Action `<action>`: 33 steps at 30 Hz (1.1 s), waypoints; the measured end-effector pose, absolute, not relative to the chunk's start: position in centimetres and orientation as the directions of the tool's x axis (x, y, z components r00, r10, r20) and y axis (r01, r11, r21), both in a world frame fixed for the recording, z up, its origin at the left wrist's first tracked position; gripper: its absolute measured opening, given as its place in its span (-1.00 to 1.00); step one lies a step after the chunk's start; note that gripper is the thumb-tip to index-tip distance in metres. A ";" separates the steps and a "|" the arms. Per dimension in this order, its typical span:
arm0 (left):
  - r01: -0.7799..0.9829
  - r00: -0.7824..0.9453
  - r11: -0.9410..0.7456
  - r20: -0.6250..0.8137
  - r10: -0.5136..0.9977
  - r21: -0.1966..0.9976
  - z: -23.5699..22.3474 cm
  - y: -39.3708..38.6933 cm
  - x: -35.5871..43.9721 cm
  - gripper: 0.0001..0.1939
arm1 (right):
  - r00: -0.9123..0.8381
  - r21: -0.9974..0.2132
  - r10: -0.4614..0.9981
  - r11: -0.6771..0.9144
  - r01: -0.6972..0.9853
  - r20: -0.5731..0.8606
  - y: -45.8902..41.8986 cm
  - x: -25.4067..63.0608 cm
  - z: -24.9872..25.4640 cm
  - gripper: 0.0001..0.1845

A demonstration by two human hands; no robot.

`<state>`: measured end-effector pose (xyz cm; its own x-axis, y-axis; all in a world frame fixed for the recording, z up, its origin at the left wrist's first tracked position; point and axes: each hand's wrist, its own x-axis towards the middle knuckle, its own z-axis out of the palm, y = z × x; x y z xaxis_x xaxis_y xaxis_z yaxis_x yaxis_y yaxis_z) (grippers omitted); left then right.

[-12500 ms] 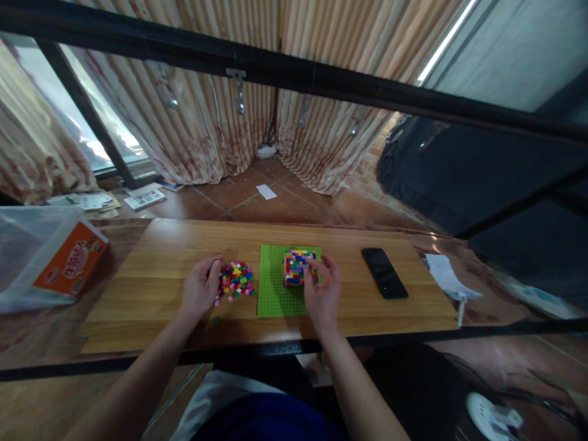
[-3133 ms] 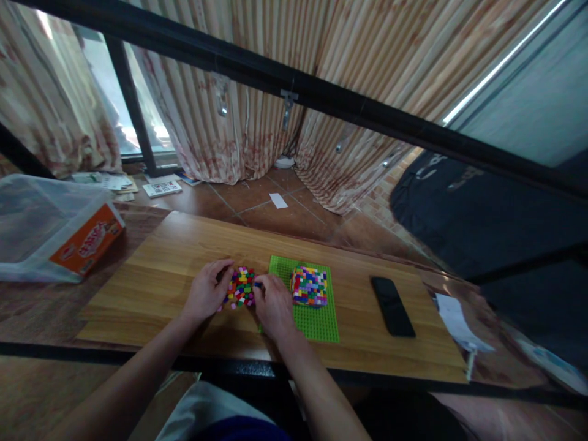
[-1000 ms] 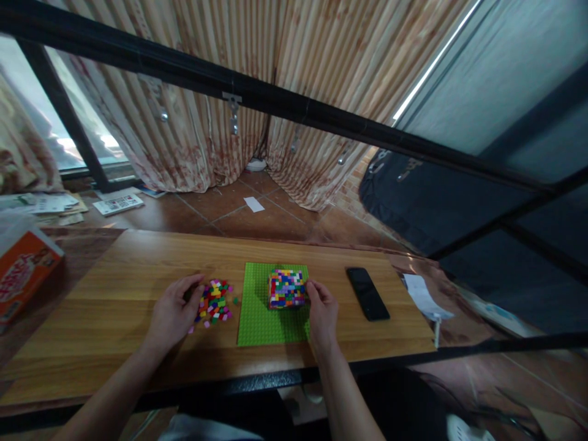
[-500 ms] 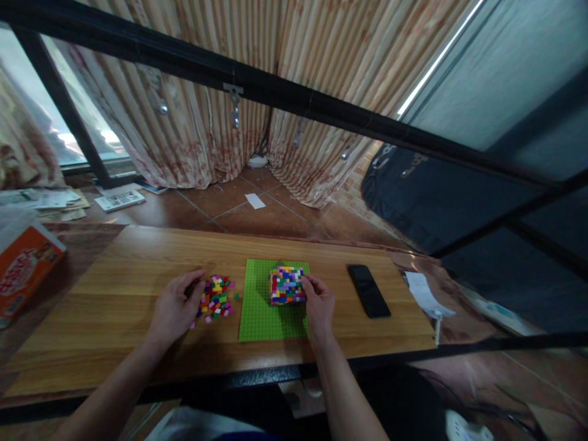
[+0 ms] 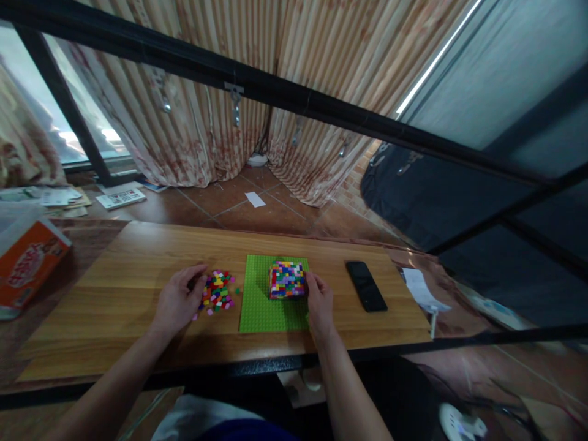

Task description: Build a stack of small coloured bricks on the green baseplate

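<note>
My left hand (image 5: 178, 299) rests on the table at the left edge of a pile of small loose toy bricks (image 5: 219, 291) in many colours. Its thumb and index finger curl together; whatever may be between the tips is hidden. A multicoloured block built of toy bricks (image 5: 287, 280) stands on a green studded baseplate (image 5: 257, 315). At the right side of this block is my right hand (image 5: 320, 301), closed, with its fingertips against the block's edge. One green brick (image 5: 237, 290) lies between the pile and the baseplate.
A black phone (image 5: 366, 286) lies on the wooden table (image 5: 133, 275), right of the baseplate. An orange and white box (image 5: 32, 266) stands at the far left. White paper (image 5: 422, 289) lies past the table's right end. A dark metal bar (image 5: 275, 90) crosses above.
My right fingertips have slid slightly from the block's top right edge to its side. My left hand stays by the pile, its fingers a little shifted. The whole view has tilted slightly.
</note>
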<state>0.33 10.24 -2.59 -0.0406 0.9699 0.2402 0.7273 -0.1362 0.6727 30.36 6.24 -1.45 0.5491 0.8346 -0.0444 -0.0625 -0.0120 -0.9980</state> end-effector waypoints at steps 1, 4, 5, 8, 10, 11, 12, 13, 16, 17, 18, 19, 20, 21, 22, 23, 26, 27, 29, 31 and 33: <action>0.727 -0.041 -0.135 0.239 0.970 0.673 -2.6 10.2 0.3 -0.57 | 0.549 -0.998 0.834 -0.014 -0.063 -0.047 6.3 30.4 -1.5 -0.51; 0.723 -0.040 -0.141 0.245 0.969 0.677 -2.6 10.2 0.4 -0.57 | 0.549 -0.999 0.835 -0.028 -0.023 -0.036 6.5 30.3 -1.6 -0.50; 0.721 -0.041 -0.143 0.248 0.968 0.678 -2.5 10.2 0.4 -0.57 | 0.549 -0.999 0.835 -0.037 -0.001 -0.031 6.6 30.3 -1.6 -0.50; 0.719 -0.040 -0.147 0.251 0.967 0.680 -2.4 10.1 0.5 -0.56 | 0.554 -0.996 0.832 -0.070 0.063 -0.023 6.7 30.3 -1.6 -0.51; 0.716 -0.040 -0.148 0.253 0.967 0.682 -2.4 10.0 0.5 -0.56 | 0.563 -0.991 0.827 -0.074 0.112 0.002 6.6 30.1 -1.5 -0.52; 0.712 -0.042 -0.149 0.253 0.967 0.686 -2.5 10.0 0.5 -0.56 | 0.568 -0.988 0.822 -0.067 0.137 0.023 6.5 30.1 -1.4 -0.53; 0.708 -0.045 -0.148 0.253 0.966 0.691 -2.5 10.1 0.5 -0.57 | 0.572 -0.984 0.819 -0.060 0.165 0.046 6.4 30.0 -1.2 -0.53; 0.704 -0.049 -0.146 0.253 0.966 0.695 -2.6 10.1 0.5 -0.57 | 0.576 -0.980 0.814 -0.055 0.193 0.068 6.4 29.9 -1.0 -0.53; 0.693 -0.055 -0.147 0.255 0.965 0.706 -2.8 10.1 0.5 -0.59 | 0.573 -0.962 0.812 -0.054 0.268 0.114 6.2 29.8 -0.7 -0.54; 0.691 -0.054 -0.150 0.257 0.965 0.707 -2.8 10.1 0.5 -0.60 | 0.568 -0.957 0.814 -0.057 0.284 0.120 6.2 29.8 -0.6 -0.54; 0.689 -0.052 -0.154 0.260 0.964 0.709 -2.7 10.0 0.5 -0.61 | 0.562 -0.954 0.818 -0.058 0.295 0.124 6.1 29.8 -0.6 -0.54; 0.685 -0.049 -0.159 0.262 0.964 0.711 -2.7 10.0 0.6 -0.61 | 0.554 -0.951 0.823 -0.059 0.305 0.127 6.1 29.9 -0.6 -0.53; 0.681 -0.047 -0.163 0.264 0.963 0.714 -2.6 10.0 0.6 -0.61 | 0.543 -0.948 0.830 -0.060 0.312 0.126 6.1 30.0 -0.6 -0.53; 0.677 -0.045 -0.166 0.266 0.963 0.717 -2.6 10.0 0.7 -0.62 | 0.532 -0.946 0.838 -0.063 0.319 0.124 6.1 30.1 -0.5 -0.52; 0.675 -0.045 -0.169 0.268 0.962 0.719 -2.5 10.0 0.7 -0.62 | 0.519 -0.942 0.846 -0.066 0.329 0.122 6.2 30.2 -0.5 -0.51; 0.673 -0.045 -0.169 0.269 0.962 0.720 -2.5 10.0 0.8 -0.62 | 0.509 -0.936 0.852 -0.071 0.345 0.123 6.2 30.3 -0.4 -0.50; 0.670 -0.047 -0.169 0.269 0.962 0.723 -2.4 9.9 0.9 -0.64 | 0.516 -0.908 0.843 -0.086 0.410 0.153 6.2 30.4 0.0 -0.49; 0.668 -0.046 -0.170 0.268 0.962 0.725 -2.4 9.9 0.9 -0.64 | 0.523 -0.899 0.836 -0.087 0.429 0.168 6.2 30.3 0.1 -0.48; 0.665 -0.040 -0.175 0.269 0.962 0.726 -2.4 9.9 0.9 -0.63 | 0.519 -0.888 0.834 -0.084 0.451 0.185 6.2 30.1 0.1 -0.48; 0.669 -0.033 -0.183 0.275 0.961 0.720 -2.4 9.9 0.8 -0.63 | 0.500 -0.881 0.847 -0.083 0.465 0.183 6.2 29.9 0.0 -0.48; 0.675 -0.028 -0.188 0.279 0.960 0.714 -2.4 9.9 0.8 -0.64 | 0.482 -0.873 0.857 -0.085 0.480 0.182 6.1 29.7 -0.2 -0.50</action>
<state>0.82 9.91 -2.39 -0.0280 0.9599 0.2789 0.6751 -0.1876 0.7135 29.71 6.13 -0.23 0.4822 0.8570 0.1820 0.4799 -0.0846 -0.8733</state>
